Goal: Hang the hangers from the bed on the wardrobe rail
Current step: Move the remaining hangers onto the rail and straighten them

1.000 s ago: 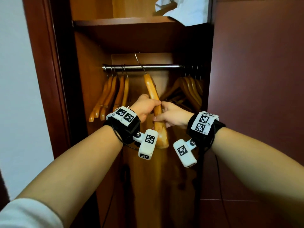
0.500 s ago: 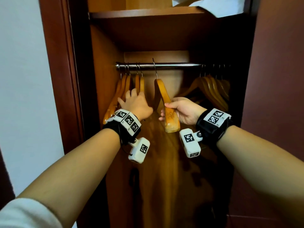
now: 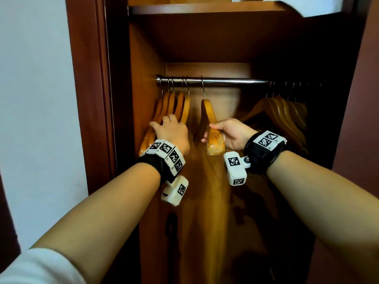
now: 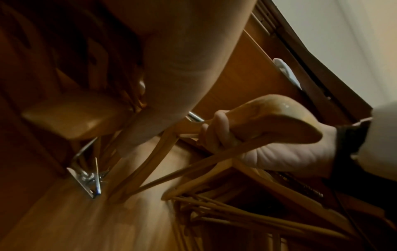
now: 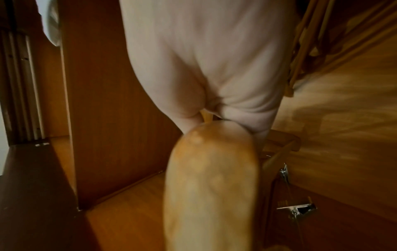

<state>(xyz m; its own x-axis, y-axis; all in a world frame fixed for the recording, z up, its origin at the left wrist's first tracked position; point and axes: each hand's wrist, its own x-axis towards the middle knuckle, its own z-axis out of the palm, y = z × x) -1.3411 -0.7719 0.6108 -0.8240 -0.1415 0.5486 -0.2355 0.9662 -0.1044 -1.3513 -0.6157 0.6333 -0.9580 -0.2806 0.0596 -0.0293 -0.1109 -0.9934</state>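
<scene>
A wooden hanger (image 3: 212, 130) hangs by its metal hook from the steel wardrobe rail (image 3: 225, 80), near the rail's middle. My right hand (image 3: 227, 133) grips its near arm, fingers curled round the wood; the left wrist view shows the same hanger (image 4: 268, 118) in that right hand (image 4: 219, 134). In the right wrist view the hanger's broad end (image 5: 212, 178) fills the middle, blurred. My left hand (image 3: 170, 130) lies open, fingers spread, against the group of hangers (image 3: 174, 107) at the rail's left end.
Several more wooden hangers (image 3: 285, 113) hang at the rail's right end. A shelf (image 3: 205, 8) with white cloth (image 3: 320, 5) sits above. The wardrobe's left side wall (image 3: 143, 89) and a dark door panel (image 3: 356, 119) bound the opening. Metal clips (image 5: 296, 210) dangle below.
The hanger's hook went onto the rail. My left hand let go of it and moved left onto the hangers there. My right hand kept its grip.
</scene>
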